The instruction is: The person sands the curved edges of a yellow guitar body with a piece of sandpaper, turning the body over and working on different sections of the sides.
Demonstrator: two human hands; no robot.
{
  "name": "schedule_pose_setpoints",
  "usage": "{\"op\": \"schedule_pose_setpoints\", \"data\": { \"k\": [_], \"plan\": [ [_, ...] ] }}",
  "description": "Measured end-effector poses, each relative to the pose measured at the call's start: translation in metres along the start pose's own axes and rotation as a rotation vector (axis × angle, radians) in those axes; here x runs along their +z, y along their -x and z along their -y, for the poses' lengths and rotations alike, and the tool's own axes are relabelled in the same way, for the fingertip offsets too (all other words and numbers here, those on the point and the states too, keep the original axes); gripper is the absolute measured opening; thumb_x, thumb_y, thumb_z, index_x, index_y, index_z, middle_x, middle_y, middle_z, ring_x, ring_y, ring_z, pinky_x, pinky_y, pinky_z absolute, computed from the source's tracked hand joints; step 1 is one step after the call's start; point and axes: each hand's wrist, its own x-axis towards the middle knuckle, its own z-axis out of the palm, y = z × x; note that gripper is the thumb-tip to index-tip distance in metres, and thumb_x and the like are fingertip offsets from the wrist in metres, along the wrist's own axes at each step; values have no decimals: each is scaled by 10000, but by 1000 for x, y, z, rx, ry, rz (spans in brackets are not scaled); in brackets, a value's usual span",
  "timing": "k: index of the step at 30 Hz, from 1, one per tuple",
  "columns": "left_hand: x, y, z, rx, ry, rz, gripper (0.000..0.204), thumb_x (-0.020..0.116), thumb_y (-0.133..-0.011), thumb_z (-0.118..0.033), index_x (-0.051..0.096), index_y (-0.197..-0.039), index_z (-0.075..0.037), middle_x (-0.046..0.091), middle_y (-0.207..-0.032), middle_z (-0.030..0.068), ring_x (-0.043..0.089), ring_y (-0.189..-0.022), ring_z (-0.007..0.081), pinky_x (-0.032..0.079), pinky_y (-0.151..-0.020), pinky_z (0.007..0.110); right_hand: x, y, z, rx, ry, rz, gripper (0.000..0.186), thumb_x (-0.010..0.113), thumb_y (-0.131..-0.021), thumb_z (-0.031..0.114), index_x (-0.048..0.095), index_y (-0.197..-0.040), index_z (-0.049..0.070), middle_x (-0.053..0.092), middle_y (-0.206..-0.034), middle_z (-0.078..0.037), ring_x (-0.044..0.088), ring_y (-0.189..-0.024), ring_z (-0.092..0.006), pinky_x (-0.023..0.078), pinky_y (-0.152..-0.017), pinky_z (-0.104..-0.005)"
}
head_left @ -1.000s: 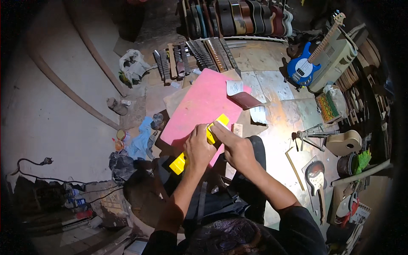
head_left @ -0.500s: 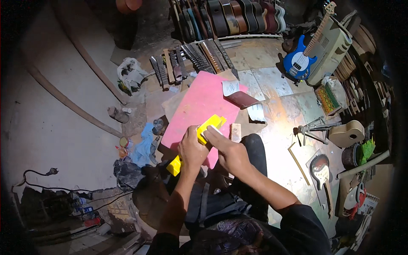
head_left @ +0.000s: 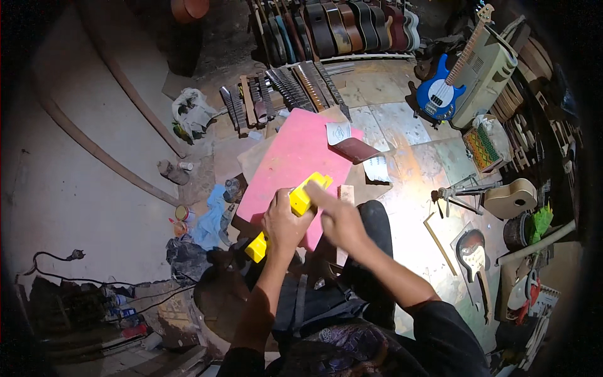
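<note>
My left hand (head_left: 286, 220) is wrapped round the middle of a long yellow piece (head_left: 301, 200), which slants up and to the right. My right hand (head_left: 344, 226) is blurred at the piece's upper part, index finger reaching over it and the other fingers curled; whether anything is under them is hidden. Beneath both hands lies a pink board (head_left: 276, 163), with a curled brown abrasive sheet with pale backing (head_left: 355, 149) on it. A pale wooden block (head_left: 346, 193) is just right of the yellow piece, partly behind my right hand.
Guitars (head_left: 333, 31) stand in a rack behind rows of necks (head_left: 286, 88). A blue bass (head_left: 440, 94) leans at right, near a tan guitar body (head_left: 512, 198). A wall (head_left: 94, 176), blue cloth (head_left: 210, 220) and black cables (head_left: 75, 276) are at left.
Both hands and the yellow piece shifted slightly against the pink board, whose position in the view also moved a little. My right fingers moved on the piece's upper part and are now blurred.
</note>
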Motion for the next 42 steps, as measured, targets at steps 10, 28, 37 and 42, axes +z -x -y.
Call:
{"op": "schedule_pose_setpoints", "data": {
  "k": [10, 28, 37, 42],
  "plan": [
    [1, 3, 2, 21, -3, -16, 533, 868, -777, -404, 613, -1102, -68, 708, -968, 182, 697, -890, 438, 548, -745, 543, -6, 9, 20, -6, -38, 49, 641, 473, -807, -152, 667, -1374, 77, 690, -1289, -250, 713, -1134, -392, 562, -945, -395],
    [10, 16, -8, 103, -7, -33, 534, 882, -777, -419, 629, -1084, -61, 713, -965, 154, 708, -881, 406, 556, -737, 519, -13, 10, -26, 171, 13, 78, 631, 457, -843, -132, 625, -1422, 56, 652, -1355, -256, 689, -1217, -356, 530, -1017, -372],
    [21, 51, -20, 83, 24, 28, 508, 872, -748, -315, 611, -1121, -91, 714, -964, 165, 708, -899, 416, 560, -751, 516, -51, 2, -33, 101, 100, 269, 452, 512, -851, -124, 722, -1224, 23, 708, -1255, -234, 714, -1145, -369, 537, -1019, -376],
    [30, 59, -8, 48, -69, 8, 584, 907, -709, -373, 617, -1137, -102, 721, -995, 161, 721, -899, 382, 576, -752, 506, -58, 2, 27, 81, -117, 371, 424, 525, -827, -143, 722, -1173, 1, 730, -1205, -221, 703, -1149, -388, 524, -1029, -380]
  ]
}}
